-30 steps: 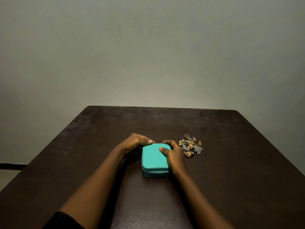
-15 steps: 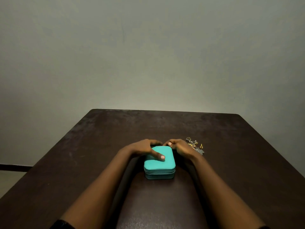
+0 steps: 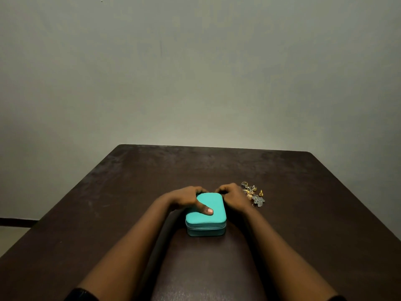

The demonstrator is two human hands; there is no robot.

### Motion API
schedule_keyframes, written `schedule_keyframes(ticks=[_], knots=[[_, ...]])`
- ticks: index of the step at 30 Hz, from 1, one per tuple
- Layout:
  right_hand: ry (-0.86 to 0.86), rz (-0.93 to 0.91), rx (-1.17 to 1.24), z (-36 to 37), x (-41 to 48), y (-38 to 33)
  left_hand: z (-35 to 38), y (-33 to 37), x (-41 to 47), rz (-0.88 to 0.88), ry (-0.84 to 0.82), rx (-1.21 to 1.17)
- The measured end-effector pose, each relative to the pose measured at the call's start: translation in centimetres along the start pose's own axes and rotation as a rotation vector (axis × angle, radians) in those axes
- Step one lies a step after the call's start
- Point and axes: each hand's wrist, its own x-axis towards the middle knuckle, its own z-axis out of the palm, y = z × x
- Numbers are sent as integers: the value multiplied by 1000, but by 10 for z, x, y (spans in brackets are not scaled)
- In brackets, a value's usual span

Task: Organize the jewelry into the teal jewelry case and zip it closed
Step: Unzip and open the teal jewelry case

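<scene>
Your left hand (image 3: 186, 199) grips the zipped case (image 3: 216, 203) on the table (image 3: 130, 192), thumb on the lid. Your right hand (image 3: 232, 196) curls at its far corner, grasp hidden. Tug hard and it may scatter the jewelry (image 3: 253, 195) alongside.

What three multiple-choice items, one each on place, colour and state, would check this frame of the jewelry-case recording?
1. The jewelry lies: A) inside the case; B) on the table, right of the case; C) on top of the case.
2. The case is: A) teal; B) red; C) white.
3. The case is: A) open; B) closed, lying flat; C) tipped on its side.
Answers: 1 B, the pile sits on the wood just beyond the right hand; 2 A, lid and walls are teal; 3 B, the left hand rests its thumb on the lowered lid.
</scene>
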Motion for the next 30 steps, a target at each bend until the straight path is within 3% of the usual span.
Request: schedule_keyframes(ticks=[12, 17, 30], knots=[[291, 89, -37, 2, -19, 7, 9, 0, -10, 64, 84, -6], [369, 121, -46, 5, -31, 7, 21, 2, -20, 246, 317, 250], [525, 193, 63, 27, -84, 1, 56, -8, -24, 253, 487, 90]])
